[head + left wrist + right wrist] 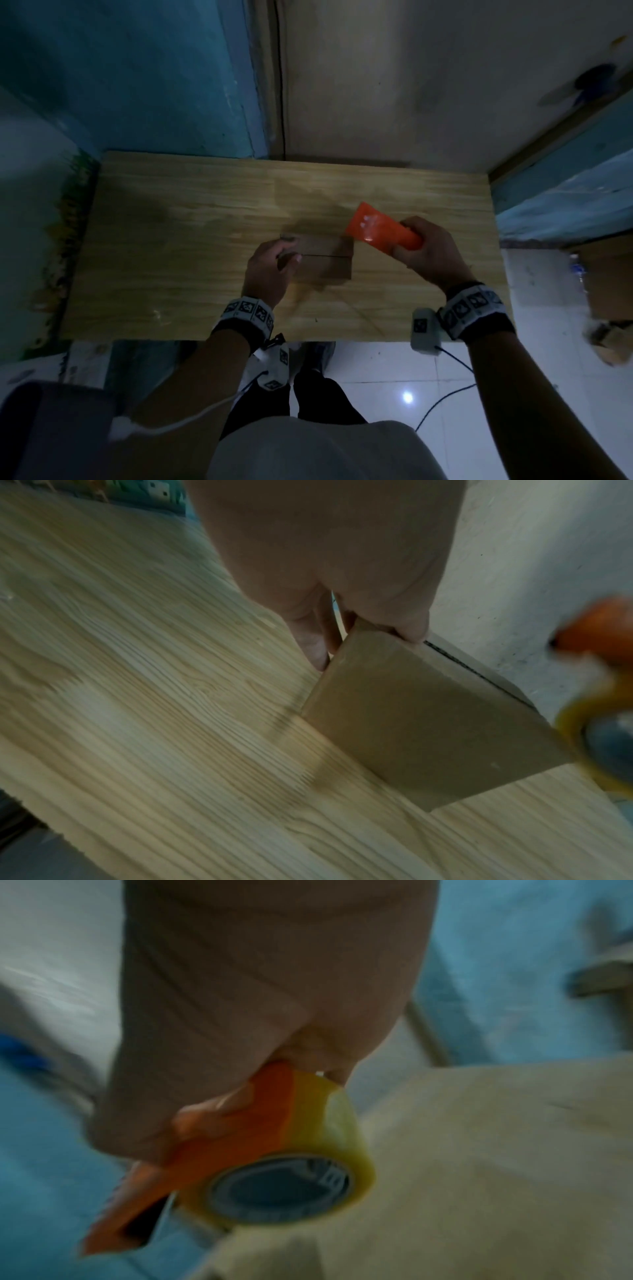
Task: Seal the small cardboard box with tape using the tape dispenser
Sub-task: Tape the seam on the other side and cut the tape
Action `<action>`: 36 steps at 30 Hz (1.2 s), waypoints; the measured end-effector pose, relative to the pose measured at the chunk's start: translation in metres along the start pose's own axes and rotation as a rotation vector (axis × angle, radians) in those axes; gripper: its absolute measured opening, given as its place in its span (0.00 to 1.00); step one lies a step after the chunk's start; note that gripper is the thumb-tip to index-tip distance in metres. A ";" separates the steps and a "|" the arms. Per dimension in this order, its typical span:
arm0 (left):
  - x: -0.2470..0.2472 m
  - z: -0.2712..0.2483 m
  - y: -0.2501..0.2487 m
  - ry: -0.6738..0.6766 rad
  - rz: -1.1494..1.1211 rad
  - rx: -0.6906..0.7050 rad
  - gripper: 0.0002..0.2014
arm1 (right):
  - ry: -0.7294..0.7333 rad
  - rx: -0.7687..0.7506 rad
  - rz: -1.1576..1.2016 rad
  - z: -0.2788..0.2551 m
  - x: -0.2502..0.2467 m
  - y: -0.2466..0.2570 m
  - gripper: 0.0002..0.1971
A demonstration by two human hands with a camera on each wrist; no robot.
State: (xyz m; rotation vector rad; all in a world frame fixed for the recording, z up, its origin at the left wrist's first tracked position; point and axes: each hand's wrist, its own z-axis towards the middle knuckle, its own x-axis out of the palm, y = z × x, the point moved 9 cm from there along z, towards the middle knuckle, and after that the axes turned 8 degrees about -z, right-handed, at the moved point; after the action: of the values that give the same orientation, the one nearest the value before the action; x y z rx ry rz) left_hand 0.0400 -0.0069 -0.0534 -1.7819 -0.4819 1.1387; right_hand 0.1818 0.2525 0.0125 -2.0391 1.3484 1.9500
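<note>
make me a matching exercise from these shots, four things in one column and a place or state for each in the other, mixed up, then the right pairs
Things
1. cardboard box
2. tape dispenser
3. left hand
4. tape roll

Places or states
A. mounted in the orange holder, yellowish and see-through
B. grips the left end of the box
C. lies on the wooden table, top seam showing no tape
D. held in the right hand, off the table by the box's right end

Pairs: 1-C, 2-D, 3-B, 4-A
</note>
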 end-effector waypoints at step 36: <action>0.002 -0.005 0.022 0.014 -0.547 -0.312 0.09 | 0.250 -0.233 -0.295 0.039 0.071 0.141 0.24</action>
State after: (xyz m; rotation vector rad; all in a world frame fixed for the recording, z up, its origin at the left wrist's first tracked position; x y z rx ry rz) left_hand 0.0419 -0.0182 -0.0726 -1.7550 -1.1088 0.6910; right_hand 0.0592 0.1459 0.0205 -2.4886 0.8121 1.8449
